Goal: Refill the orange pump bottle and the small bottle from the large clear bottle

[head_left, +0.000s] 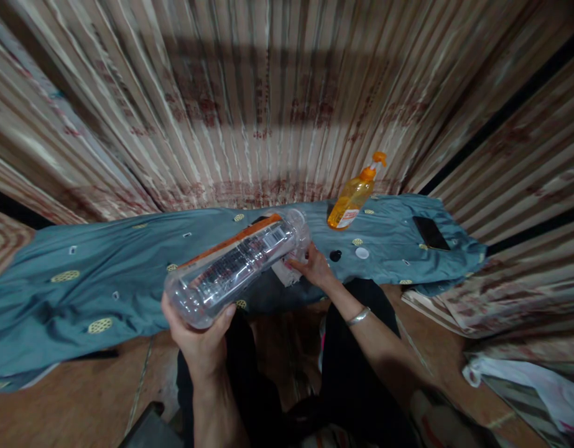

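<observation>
A large clear plastic bottle [235, 264] with an orange-edged label lies tilted across my view, its mouth end toward the upper right. My left hand [198, 333] is wrapped round its base. At the mouth end, my right hand [314, 264] has its fingers closed on a pale crumpled cloth [287, 272], up against the bottle; part of the cloth is hidden behind the bottle. Just right of that hand, a small black cap [335, 256] and a white round lid [362, 253] rest on the teal cloth cover [128, 267].
An orange pump bottle [352, 199] stands toward the back of the covered surface. Farther right lies a dark flat phone-like object [430, 233]. A striped curtain [268, 112] hangs close behind. My legs [356, 367] are below the front edge, over a brown tiled floor [81, 404].
</observation>
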`<state>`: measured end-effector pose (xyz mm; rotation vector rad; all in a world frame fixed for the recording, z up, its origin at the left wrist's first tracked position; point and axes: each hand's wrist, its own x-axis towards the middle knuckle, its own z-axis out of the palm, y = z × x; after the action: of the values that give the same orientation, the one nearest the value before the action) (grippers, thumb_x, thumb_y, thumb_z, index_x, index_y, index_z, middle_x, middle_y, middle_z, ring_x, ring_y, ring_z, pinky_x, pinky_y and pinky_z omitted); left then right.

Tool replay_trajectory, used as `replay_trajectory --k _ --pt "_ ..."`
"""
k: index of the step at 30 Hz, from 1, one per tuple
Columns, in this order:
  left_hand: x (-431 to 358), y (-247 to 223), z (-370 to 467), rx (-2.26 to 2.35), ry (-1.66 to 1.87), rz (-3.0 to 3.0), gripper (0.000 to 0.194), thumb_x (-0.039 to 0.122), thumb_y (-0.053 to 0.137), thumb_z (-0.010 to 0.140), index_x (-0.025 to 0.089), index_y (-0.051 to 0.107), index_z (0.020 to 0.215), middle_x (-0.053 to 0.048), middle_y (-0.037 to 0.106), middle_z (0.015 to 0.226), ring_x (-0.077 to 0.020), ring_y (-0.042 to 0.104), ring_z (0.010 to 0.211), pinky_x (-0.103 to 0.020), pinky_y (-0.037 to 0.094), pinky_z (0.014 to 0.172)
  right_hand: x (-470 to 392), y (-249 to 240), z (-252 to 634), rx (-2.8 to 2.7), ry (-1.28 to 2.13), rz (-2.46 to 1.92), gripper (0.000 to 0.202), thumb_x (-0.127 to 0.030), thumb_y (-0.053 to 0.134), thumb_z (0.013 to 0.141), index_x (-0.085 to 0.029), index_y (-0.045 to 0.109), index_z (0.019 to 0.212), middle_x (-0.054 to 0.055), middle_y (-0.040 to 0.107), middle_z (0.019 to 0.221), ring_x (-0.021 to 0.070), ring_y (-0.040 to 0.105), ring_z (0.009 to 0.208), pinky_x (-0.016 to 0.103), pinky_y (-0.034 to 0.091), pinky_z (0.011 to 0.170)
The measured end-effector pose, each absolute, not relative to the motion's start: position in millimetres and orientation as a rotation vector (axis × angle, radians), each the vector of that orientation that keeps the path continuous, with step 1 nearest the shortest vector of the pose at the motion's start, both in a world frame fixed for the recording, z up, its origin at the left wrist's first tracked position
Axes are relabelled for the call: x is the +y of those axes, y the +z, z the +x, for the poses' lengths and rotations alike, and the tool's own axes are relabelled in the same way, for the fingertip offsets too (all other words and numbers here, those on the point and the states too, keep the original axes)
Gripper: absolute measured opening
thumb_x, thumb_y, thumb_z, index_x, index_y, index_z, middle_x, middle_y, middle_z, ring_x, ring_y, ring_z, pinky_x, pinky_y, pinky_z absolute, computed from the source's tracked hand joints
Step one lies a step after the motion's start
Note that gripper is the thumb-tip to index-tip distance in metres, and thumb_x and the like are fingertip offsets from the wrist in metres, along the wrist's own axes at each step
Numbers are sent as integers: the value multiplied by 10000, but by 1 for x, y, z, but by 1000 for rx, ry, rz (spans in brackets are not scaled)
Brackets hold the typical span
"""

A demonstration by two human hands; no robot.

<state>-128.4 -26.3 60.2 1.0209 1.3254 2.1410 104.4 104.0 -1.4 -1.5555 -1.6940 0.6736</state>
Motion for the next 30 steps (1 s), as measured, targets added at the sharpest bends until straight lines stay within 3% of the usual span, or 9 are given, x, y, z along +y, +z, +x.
replay_trajectory --k 12,18,25,30 --pt "-26 66 -126 1374 2126 1007 980 442 1009 512 224 560 1355 -85 683 1201 -271 703 1119 -444 554 1045 104 -1 105 -1693 684 -1536 497 -316 833 768 -203 620 1203 72 794 996 294 781 925 442 631 858" --pt "-27 69 -125 1341 2128 1001 971 387 1008 509 229 558 1355 -76 675 1189 -270 693 1122 -445 541 1059 104 0 106 -1697 703 -1541 508 -313 836 769 -216 619 1218 91 796 1006 331 780 930 497 636 867" --pt "-28 66 -126 1311 2142 975 963 314 1015 505 216 573 1355 -88 683 1227 -261 693 1120 -425 543 1050 103 1 106 -1698 678 -1523 518 -328 830 775 -208 626 1235 84 794 996 315 773 920 478 628 847" --pt "-29 64 -127 1350 2106 999 997 350 1004 527 226 545 1404 -95 669 1264 -278 691 1154 -442 550 1055 103 3 106 -1698 706 -1564 520 -347 844 767 -196 633 1218 69 785 977 310 773 925 451 624 843"
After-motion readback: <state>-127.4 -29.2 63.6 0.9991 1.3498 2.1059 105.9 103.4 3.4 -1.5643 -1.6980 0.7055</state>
